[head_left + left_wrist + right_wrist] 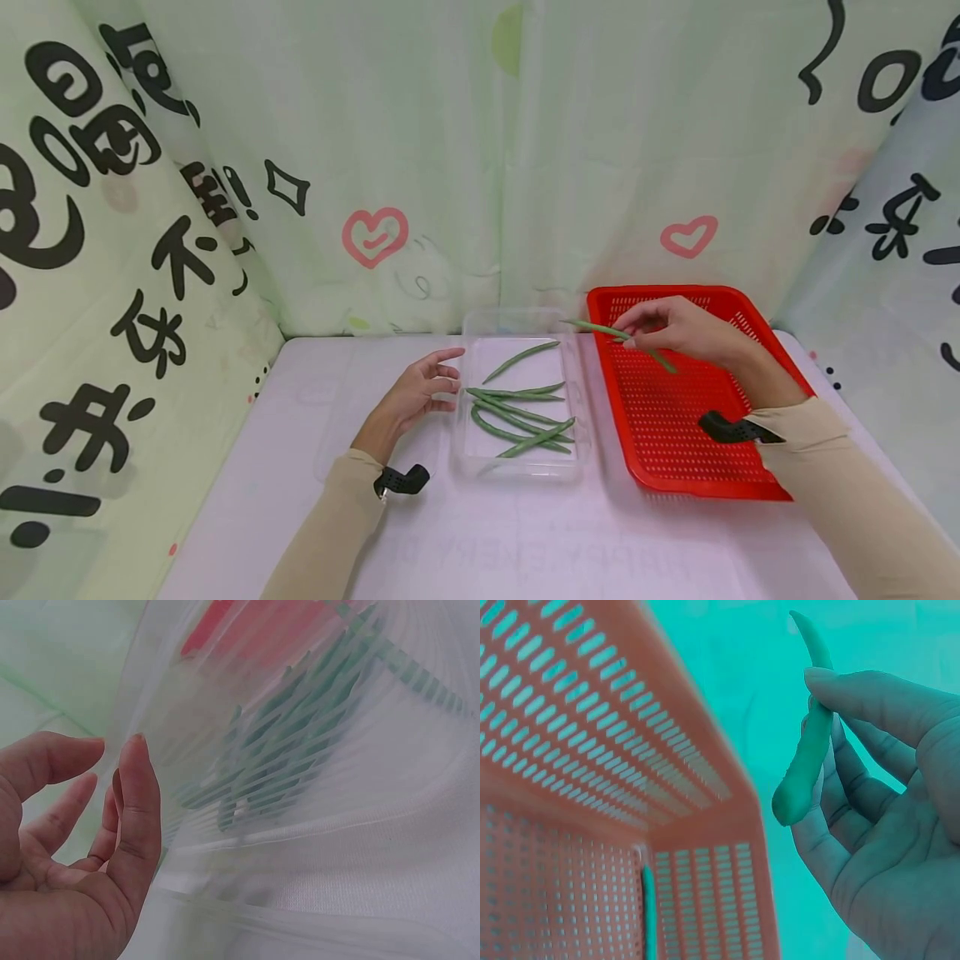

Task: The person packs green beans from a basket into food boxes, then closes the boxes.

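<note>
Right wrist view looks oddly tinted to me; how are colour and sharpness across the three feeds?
Head view: even soft light, sharp, edges bowed by the wide lens; the right hand pinches a green bean over the red basket. Left wrist view: the clear tray is smeared into streaks, the left hand sharp. Right wrist view: strong teal cast, basket looks orange, bean slightly soft.

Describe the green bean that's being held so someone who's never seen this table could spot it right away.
Find the red perforated basket on the right of the table. Above its back left corner, the right hand pinches one long green bean in the air. The other beans all lie in the clear tray beside the left hand.
</note>
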`<state>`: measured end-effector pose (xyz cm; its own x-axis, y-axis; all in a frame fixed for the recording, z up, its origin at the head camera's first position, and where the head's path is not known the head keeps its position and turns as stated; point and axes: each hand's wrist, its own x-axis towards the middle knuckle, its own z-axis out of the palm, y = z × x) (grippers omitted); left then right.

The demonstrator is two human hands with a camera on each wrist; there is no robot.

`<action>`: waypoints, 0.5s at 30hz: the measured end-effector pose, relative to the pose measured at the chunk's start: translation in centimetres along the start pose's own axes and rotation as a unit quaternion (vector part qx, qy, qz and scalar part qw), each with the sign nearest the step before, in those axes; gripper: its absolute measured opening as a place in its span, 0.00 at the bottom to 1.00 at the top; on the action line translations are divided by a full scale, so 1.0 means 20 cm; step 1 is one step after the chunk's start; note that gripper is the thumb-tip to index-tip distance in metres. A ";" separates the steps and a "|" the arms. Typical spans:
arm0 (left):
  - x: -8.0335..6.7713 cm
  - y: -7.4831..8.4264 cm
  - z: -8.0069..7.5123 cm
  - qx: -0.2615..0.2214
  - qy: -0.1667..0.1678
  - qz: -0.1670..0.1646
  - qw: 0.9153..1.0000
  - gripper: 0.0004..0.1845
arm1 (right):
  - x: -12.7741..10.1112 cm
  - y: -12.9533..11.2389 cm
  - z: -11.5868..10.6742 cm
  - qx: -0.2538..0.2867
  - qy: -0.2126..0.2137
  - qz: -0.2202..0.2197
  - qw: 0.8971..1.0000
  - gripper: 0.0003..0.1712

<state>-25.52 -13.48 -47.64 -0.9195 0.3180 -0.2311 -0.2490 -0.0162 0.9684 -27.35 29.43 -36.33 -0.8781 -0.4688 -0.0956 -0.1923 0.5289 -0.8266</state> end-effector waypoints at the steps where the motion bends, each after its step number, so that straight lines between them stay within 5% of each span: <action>1: 0.00 0.00 0.00 0.000 0.000 0.000 1.000 0.34 | 0.01 -0.01 0.01 0.002 -0.003 -0.001 1.000 0.17; 15: -0.01 0.00 0.00 0.002 0.009 -0.001 1.000 0.31 | 0.11 -0.12 0.16 0.003 -0.037 -0.045 0.998 0.14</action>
<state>-25.38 -13.48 -47.54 -0.9244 0.3011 -0.2344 -0.2495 -0.0123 0.9683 -27.43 24.86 -36.35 -0.8225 -0.5656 -0.0604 -0.2668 0.4774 -0.8372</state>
